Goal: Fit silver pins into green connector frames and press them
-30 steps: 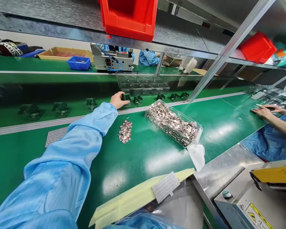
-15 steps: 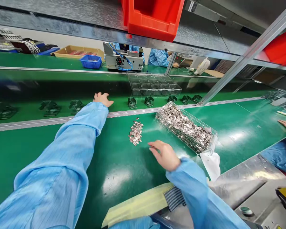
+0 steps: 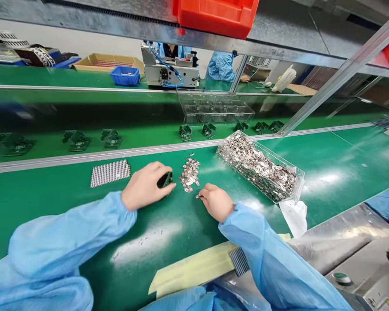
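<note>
My left hand (image 3: 147, 185) is closed around a small green circuit board assembly (image 3: 165, 179), just left of a loose pile of small metal parts (image 3: 190, 174) on the green bench. The fingers hide much of the board. Right of the pile, my right hand (image 3: 216, 201) pinches one small metal part (image 3: 198, 196) between thumb and fingertips. A clear plastic box (image 3: 266, 172) heaped with the same metal parts stands beyond my right hand. Left of my left hand lies a flat white gridded tray (image 3: 110, 172).
Several green board assemblies (image 3: 111, 138) sit in a row on the belt (image 3: 142, 134) behind a metal rail. Clear trays (image 3: 215, 108) stand behind them. A red bin (image 3: 217, 17) rests on the overhead shelf. A slanted metal post (image 3: 327, 86) rises at right. Co-workers (image 3: 221, 67) sit across.
My left hand has come back from the belt to the bench with a circuit board assembly in it. The gridded tray is now uncovered. The view has shifted slightly.
</note>
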{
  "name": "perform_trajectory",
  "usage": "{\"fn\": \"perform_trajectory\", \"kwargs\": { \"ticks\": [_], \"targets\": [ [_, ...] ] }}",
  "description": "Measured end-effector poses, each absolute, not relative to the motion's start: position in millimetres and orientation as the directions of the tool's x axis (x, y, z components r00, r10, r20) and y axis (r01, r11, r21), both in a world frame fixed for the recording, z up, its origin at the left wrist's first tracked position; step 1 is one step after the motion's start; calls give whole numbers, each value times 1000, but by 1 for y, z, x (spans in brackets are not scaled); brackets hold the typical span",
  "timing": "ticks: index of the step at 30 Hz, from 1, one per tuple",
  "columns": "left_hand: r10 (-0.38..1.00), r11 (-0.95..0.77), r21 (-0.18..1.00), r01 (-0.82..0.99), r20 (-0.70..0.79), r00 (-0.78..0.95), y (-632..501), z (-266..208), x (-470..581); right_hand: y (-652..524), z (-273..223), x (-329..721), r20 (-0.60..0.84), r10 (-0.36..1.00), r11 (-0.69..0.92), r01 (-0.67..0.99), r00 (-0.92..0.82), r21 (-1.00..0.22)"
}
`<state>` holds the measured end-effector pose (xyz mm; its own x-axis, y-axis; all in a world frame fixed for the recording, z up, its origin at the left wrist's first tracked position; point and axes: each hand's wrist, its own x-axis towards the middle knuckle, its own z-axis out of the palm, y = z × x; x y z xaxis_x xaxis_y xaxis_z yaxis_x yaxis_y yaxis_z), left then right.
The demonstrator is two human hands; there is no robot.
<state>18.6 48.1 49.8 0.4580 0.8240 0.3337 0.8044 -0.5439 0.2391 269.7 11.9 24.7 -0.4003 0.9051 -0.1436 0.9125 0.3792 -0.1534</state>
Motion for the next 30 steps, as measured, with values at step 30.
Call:
{"fn": "perform_trajectory", "kwargs": {
  "ticks": [30],
  "targets": [
    [979,-7,990,138,-21,201,-41,6,50,-176,-4,266,522,637,738,643,-567,-202]
  ]
}}
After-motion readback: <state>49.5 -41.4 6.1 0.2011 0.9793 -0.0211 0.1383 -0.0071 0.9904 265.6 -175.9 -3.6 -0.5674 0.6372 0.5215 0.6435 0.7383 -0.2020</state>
